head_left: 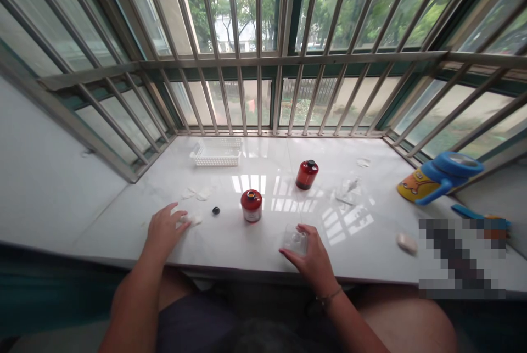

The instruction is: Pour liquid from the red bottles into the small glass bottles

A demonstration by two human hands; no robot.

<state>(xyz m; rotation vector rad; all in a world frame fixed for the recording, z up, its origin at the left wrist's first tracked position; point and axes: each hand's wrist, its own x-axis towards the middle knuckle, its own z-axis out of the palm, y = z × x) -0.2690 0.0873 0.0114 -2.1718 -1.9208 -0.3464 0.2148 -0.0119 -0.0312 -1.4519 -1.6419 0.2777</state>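
Note:
My left hand [164, 232] rests low over the left of the white ledge, thumb and fingers apart. Its fingertips are at a crumpled white tissue [195, 220]; whether they grip it I cannot tell. Near the front edge, my right hand [313, 254] holds a small clear plastic container [293, 239] between thumb and fingers. Between the hands stands a red glass bottle [251, 207], upright and uncapped, with its mouth showing. A small black cap [216, 211] lies to its left. Farther back stands a second red bottle [307, 175] with a black cap on.
A white plastic basket [217, 154] sits by the window bars. More white scraps [197, 194] lie at left, with clear plastic pieces [349, 191] at right. A blue-and-yellow cup [436, 177] and a pale oval object [407, 244] are on the far right.

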